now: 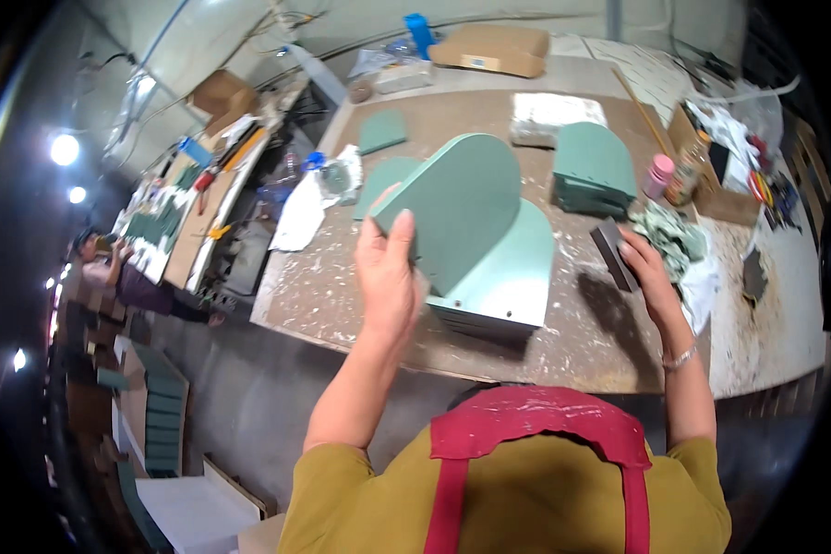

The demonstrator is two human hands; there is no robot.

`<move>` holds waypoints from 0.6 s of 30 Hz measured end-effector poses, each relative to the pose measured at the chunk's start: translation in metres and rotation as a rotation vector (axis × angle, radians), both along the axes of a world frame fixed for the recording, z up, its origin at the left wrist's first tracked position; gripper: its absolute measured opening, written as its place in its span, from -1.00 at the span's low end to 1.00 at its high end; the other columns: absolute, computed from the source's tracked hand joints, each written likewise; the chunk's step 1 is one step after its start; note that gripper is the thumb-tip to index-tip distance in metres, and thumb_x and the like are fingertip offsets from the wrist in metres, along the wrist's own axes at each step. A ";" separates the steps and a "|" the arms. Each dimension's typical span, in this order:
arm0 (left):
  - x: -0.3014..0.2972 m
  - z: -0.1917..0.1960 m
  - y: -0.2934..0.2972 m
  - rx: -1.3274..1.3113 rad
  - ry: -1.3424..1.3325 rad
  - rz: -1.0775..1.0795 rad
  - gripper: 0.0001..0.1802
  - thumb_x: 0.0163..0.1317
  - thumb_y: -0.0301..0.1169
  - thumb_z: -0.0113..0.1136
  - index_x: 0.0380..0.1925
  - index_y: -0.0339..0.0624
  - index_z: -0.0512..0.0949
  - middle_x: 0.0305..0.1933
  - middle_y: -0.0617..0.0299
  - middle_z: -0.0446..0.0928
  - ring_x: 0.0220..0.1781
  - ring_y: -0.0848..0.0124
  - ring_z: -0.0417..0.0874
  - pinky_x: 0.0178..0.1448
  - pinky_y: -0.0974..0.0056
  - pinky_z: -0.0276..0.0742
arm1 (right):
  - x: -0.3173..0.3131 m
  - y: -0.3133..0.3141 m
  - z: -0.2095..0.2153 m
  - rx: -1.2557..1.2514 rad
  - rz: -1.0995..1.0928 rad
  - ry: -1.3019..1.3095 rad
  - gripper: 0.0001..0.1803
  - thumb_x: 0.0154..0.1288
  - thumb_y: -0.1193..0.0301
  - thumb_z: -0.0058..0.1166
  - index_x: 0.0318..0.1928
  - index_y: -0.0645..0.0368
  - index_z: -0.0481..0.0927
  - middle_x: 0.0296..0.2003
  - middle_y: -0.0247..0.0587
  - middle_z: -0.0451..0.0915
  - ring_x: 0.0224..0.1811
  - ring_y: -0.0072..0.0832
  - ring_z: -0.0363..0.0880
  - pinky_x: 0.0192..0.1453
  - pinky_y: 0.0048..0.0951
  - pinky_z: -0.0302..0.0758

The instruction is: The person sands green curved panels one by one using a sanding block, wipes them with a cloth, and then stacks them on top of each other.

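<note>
Holding a green board (462,194) tilted in the left hand (390,282), thumb in front, fingers mostly hidden. Gripping a dark block (611,255) in the right hand (648,268), fingers bent. Right of the left hand, a green stack (510,284); beside the right hand, a crumpled cloth (674,238).

Head-worn view, facing down (fisheye), near workbench (316,294)
</note>
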State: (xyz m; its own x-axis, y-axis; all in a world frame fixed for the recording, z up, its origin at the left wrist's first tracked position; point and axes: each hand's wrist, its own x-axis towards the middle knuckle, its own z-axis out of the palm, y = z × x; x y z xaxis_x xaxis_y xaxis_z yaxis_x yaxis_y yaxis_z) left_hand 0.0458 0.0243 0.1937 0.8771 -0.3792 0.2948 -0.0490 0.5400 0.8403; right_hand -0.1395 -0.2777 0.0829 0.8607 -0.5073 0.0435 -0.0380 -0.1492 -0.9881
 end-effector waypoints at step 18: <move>0.028 -0.031 0.039 0.818 -0.638 0.339 -0.64 0.37 -0.31 0.16 0.08 -0.28 0.55 0.18 -0.04 0.53 0.26 0.07 0.53 0.32 0.14 0.41 | 0.007 0.033 0.018 0.019 -0.047 -0.064 -0.41 0.45 0.17 0.10 0.34 0.28 0.45 0.21 -0.17 0.53 0.22 -0.47 0.47 0.32 -0.45 0.34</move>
